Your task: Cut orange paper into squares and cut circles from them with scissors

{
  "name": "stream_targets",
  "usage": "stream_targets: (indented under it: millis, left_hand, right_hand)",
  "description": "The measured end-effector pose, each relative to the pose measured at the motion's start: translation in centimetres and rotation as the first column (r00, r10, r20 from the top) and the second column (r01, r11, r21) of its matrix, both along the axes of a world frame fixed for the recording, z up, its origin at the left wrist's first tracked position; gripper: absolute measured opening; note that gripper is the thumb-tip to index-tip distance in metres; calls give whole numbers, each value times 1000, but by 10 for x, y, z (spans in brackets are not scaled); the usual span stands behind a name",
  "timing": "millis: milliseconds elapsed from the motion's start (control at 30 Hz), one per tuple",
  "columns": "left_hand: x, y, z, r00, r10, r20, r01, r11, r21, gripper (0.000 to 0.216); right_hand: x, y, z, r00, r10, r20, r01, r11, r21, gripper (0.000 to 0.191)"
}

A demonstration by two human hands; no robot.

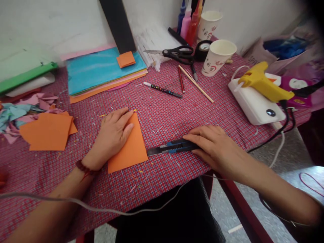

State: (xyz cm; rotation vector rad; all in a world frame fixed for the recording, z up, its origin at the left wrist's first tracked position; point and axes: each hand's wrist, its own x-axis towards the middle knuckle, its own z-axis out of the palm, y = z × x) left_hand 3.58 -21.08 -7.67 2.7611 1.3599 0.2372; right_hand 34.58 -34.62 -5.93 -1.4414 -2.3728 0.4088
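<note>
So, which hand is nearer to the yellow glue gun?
Right. The right hand rests on the knife, left of the glue gun; the left hand lies on the orange paper, much farther left.

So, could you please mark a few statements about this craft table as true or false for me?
1. The left hand lies flat on a sheet of orange paper. True.
2. The right hand holds the scissors. False: it rests on the utility knife; the scissors lie farther back, untouched.
3. The yellow glue gun rests on a white box. True.
4. The two paper cups are stacked one inside the other. False: the near cup and the far cup stand apart.
</note>
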Motion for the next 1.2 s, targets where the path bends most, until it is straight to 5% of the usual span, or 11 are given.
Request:
stream_targets:
  millis: [567,867,1200]
  left_hand:
    - [3,-4,1,1000,25,9,-25,1000,-16,47]
    - [5,-6,1,996,31,86,-29,999,-27,43]
    - [5,-6,0,994,25,107,-22,999,-35,42]
  right_hand:
    - [-33,6,1,996,90,-28,-91,996,-16,34]
    - [-22,-20,-7,997,42,-59,-45,998,-44,37]
    - [-43,-14,-4,999,7,-47,-10,998,-55,37]
